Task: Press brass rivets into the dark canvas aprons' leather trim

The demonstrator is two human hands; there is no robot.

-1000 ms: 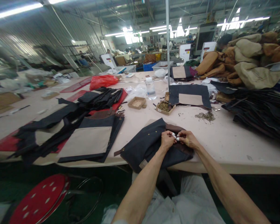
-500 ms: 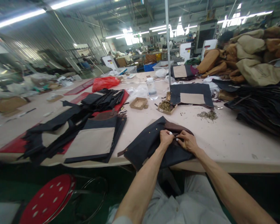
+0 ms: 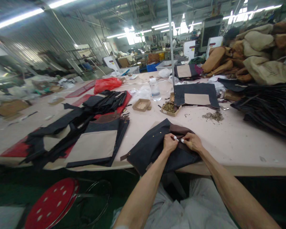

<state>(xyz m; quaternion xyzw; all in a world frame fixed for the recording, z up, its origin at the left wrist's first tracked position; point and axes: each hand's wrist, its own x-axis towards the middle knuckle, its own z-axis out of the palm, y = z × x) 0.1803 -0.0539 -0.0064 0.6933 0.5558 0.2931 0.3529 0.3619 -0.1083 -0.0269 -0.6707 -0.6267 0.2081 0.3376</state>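
At the near edge of the table [image 3: 235,149], both hands work close together on a dark cloth piece [image 3: 145,148], knuckles up, a narrow gap between the fingertips. Left hand [image 3: 170,143]: fingers curled, clenched on bunched dark fabric. Right hand [image 3: 192,142]: fingers bent down at a fold of brown lining [image 3: 180,129]; can't tell if it grips cloth or a small part. White covers on some fingertips of both hands.

Cloth piece lies on the tabletop, right in front of the person, lower side at the table edge. Two small brass-coloured studs show on it left of the hands; brown strap end [image 3: 125,156] sticks out at its left corner.

Beyond it: a cardboard box [image 3: 140,109] of small pale parts, a second box [image 3: 168,113] of brass-coloured parts. Loose metal bits [image 3: 213,116] sit in a pile to the right of those. Clear bottle [image 3: 154,92] behind the boxes; dark panel [image 3: 180,92] with beige patch next to a metal pole [image 3: 170,41].

Left side: stack of dark pieces, beige panel [image 3: 92,144] on top; red plastic bag [image 3: 107,85] farther back. Right side: dark stack [image 3: 269,109], tan and brown heap [image 3: 257,54] behind. Red stool [image 3: 52,203] on the floor, lower left.
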